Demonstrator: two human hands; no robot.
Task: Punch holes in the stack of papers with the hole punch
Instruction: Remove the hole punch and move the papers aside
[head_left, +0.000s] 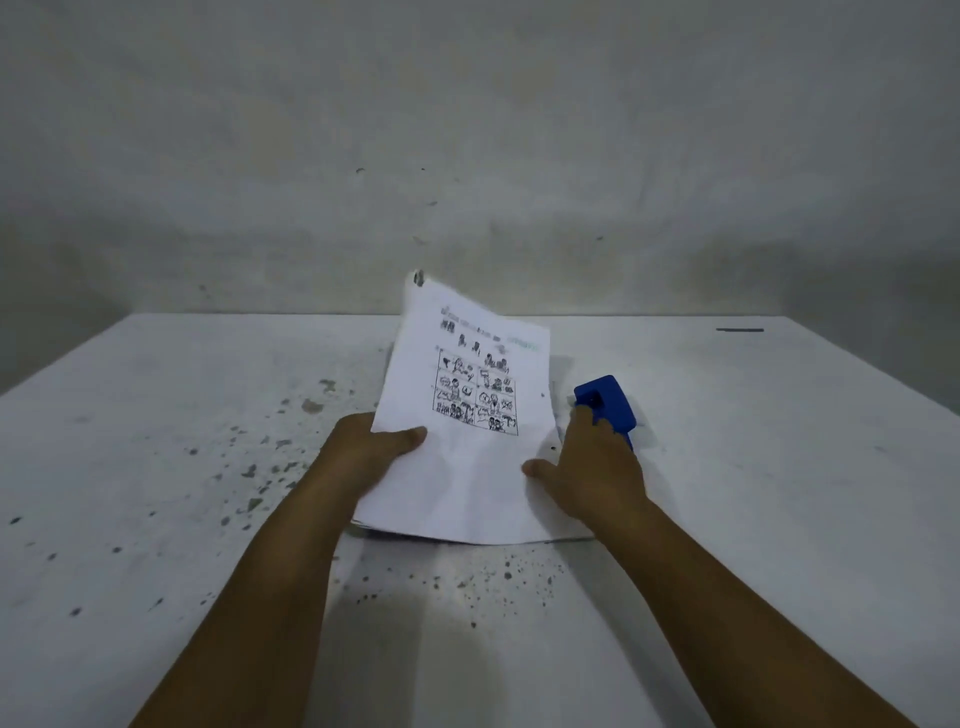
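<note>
While the left hand (376, 449) is pinching the papers (462, 431) at their left edge, thumb lying on top and fingers hidden beneath, the far end of the top sheet is lifting off the table (156, 467) and tilting up toward the wall (467, 130). That sheet is showing a printed grid of small drawings with lines of text above it (too blurred to read). More sheets are peeking out under its near edge, lying flat.

On the right, the right hand (592, 467) is resting across the right edge of the papers, thumb spread out onto the sheet and fingers reaching onto the blue punch (608, 402). How tightly those fingers are closing on it cannot be told. The punch is sitting on the table just beside the papers' right edge, beyond the hand.

Underneath, the table is looking white and worn, with dark chips and specks scattering to the left of the papers and along the near side. A short dark mark (739, 329) is lying near the far right edge. Behind, the wall is standing bare and greyish, mottled with a few small marks.
</note>
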